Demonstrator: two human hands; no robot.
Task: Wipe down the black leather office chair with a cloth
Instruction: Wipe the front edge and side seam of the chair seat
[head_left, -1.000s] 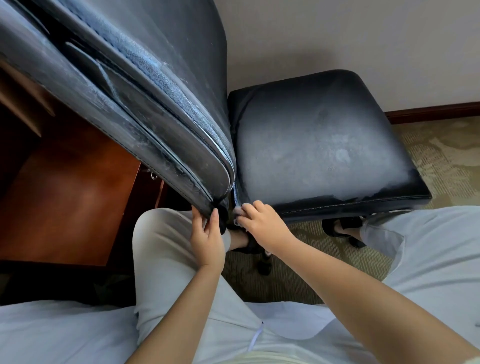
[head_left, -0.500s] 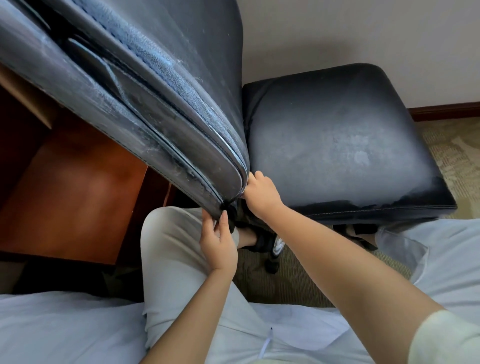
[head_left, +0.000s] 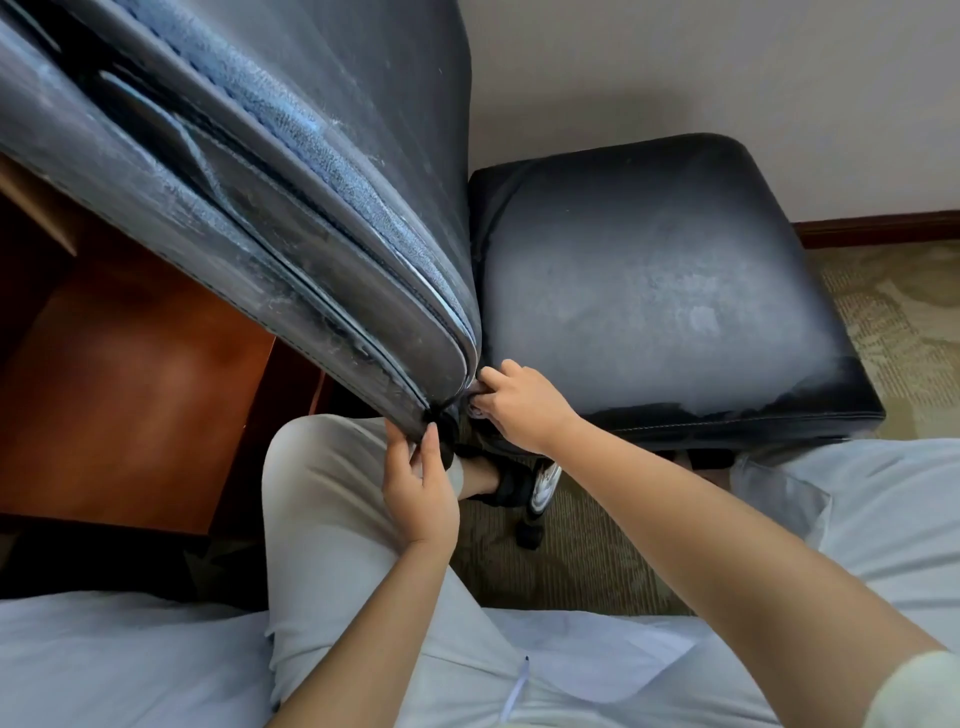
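Note:
The black leather office chair fills the view, its dusty backrest (head_left: 291, 218) slanting from upper left down to a tip at centre and its seat (head_left: 649, 291) to the right. A blue terry-like strip (head_left: 311, 124) runs along the backrest's edge. My left hand (head_left: 421, 488) holds the backrest's lower tip between thumb and fingers. My right hand (head_left: 519, 405) sits at the gap between backrest and seat, fingers curled round a small pale bit of cloth (head_left: 475, 410), most of it hidden.
A reddish wooden desk (head_left: 130, 395) stands at left under the backrest. A pale wall with a dark baseboard (head_left: 878, 228) is behind the seat. Patterned carpet (head_left: 571, 561) lies below, with a chair caster (head_left: 527, 535) and my light-trousered knee (head_left: 322, 499).
My right hand has risen from the seat's front edge into the gap beside the backrest's tip. My left hand has stayed on the backrest's tip.

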